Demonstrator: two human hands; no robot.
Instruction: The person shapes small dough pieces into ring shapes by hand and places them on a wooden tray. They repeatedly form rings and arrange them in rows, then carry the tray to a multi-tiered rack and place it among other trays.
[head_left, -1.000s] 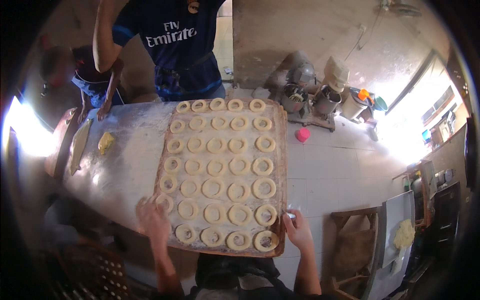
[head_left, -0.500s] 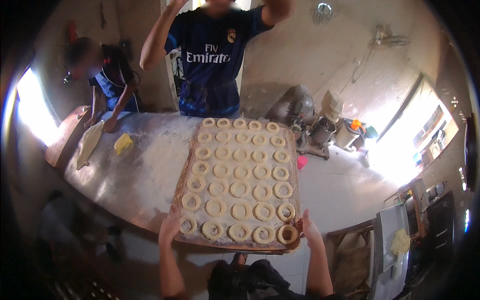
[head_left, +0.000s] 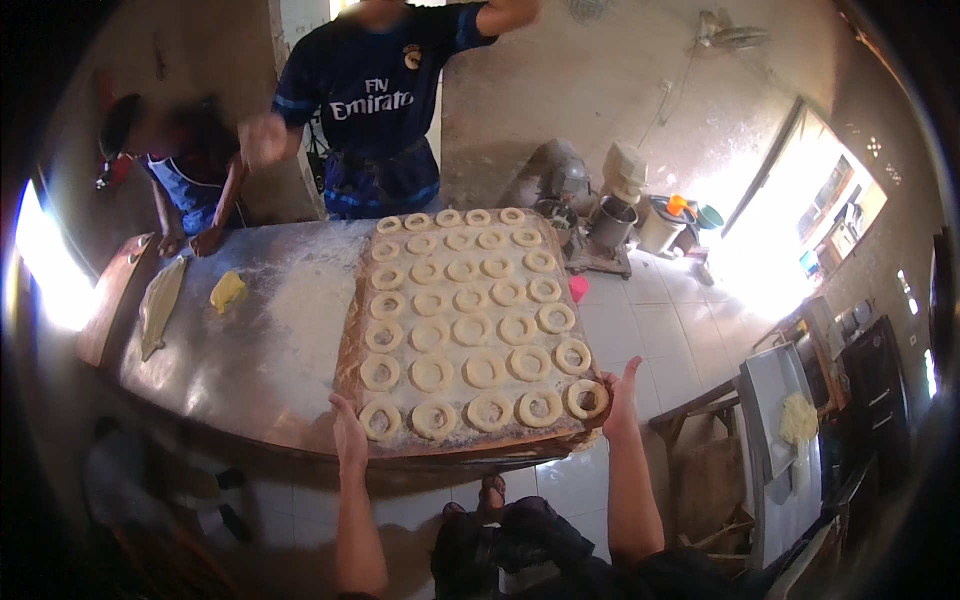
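A wooden board [head_left: 350, 345] dusted with flour carries rows of pale dough rings [head_left: 433, 405]. At its near left corner, my left hand [head_left: 350, 437] grips the edge, with the thumb up and the other fingers mostly hidden. My right hand [head_left: 622, 402] holds the near right corner, its thumb pointing upward and its fingers partly under the board. The near edge overhangs the front of the metal table [head_left: 225, 345]. One ring at the near right sits right at the board's edge, close to my right hand.
A person in a dark blue shirt [head_left: 375, 100] stands at the far side. Further left, another person [head_left: 195, 180] leans over a long dough strip [head_left: 160, 305]. Yellow dough or fat [head_left: 228, 291] lies on the table. Mixers [head_left: 565, 185] stand beyond; a tray table [head_left: 775, 430] is at right.
My view has shifted, and the board sits further forward over the table in it, with both hands still on it. The person opposite has lowered one arm.
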